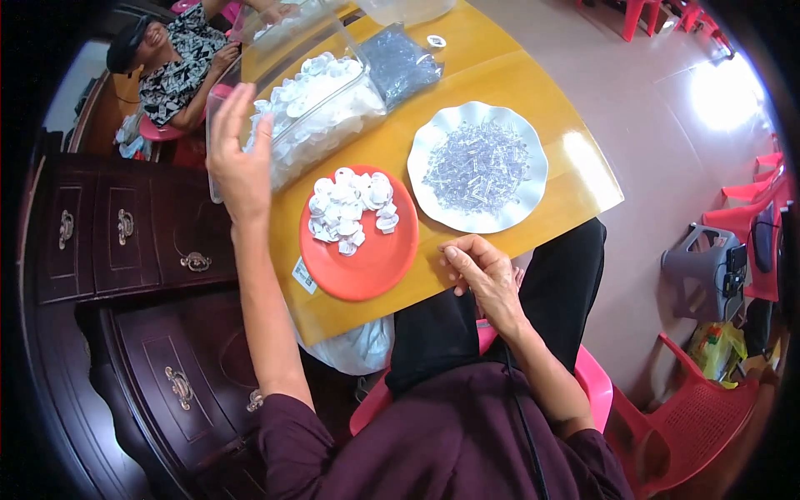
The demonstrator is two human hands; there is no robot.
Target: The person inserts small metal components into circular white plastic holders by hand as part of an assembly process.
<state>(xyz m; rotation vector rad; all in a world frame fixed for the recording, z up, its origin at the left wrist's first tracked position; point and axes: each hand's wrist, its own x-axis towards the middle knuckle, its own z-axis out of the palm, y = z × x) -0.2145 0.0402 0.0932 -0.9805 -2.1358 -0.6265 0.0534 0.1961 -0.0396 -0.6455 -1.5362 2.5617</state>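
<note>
Two hands work apart: the left hand (240,162), fingers spread, touches the clear tub (312,112) of white caps; the right hand (482,275), fingertips pinched together, rests at the desk (575,179) edge below the white plate (442,208).

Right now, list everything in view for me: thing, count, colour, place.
table: one, yellow wood, centre
orange plate: one, near edge, holds a pile of white caps
white plate: one, wavy rim, right of the orange one, holds small clear parts
clear tub: one, far left, full of white caps
clear bag: one, greyish, behind the tub
dark cabinet: one, brown, left
red chairs: several, right side
grey stool: one, right
another person: one, patterned top, top left
left hand: raised, open, at the tub's near end
right hand: fingers curled, at the table's near edge
</note>
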